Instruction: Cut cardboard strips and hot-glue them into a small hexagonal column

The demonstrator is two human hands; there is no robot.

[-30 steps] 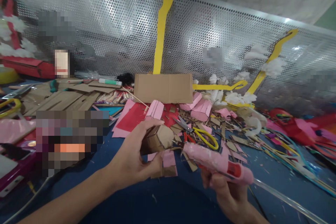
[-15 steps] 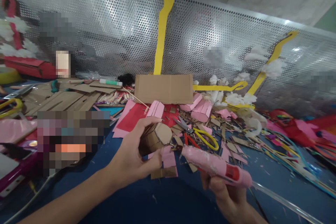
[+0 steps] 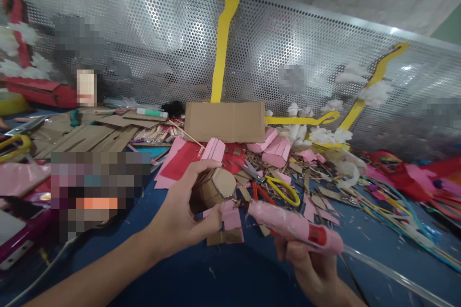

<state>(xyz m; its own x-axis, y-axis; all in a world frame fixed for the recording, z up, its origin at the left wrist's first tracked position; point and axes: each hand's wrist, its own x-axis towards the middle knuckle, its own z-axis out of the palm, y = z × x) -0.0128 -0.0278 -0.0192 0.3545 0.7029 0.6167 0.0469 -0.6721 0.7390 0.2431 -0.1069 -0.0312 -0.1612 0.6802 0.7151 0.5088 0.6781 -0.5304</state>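
Cardboard folded into a small faceted tube (image 3: 214,187) sits pinched in the left hand (image 3: 180,213), the right hand (image 3: 306,263) clenched round a pink glue gun (image 3: 293,224) whose nozzle lies just beside that pinching thumb, so a slip could put hot glue on skin.

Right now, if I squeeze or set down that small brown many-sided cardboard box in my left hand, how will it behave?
Probably light: the left hand holds the small brown many-sided cardboard box in a simple pinch. Likely crushable, being folded card. Its flat facets should stop it rolling.
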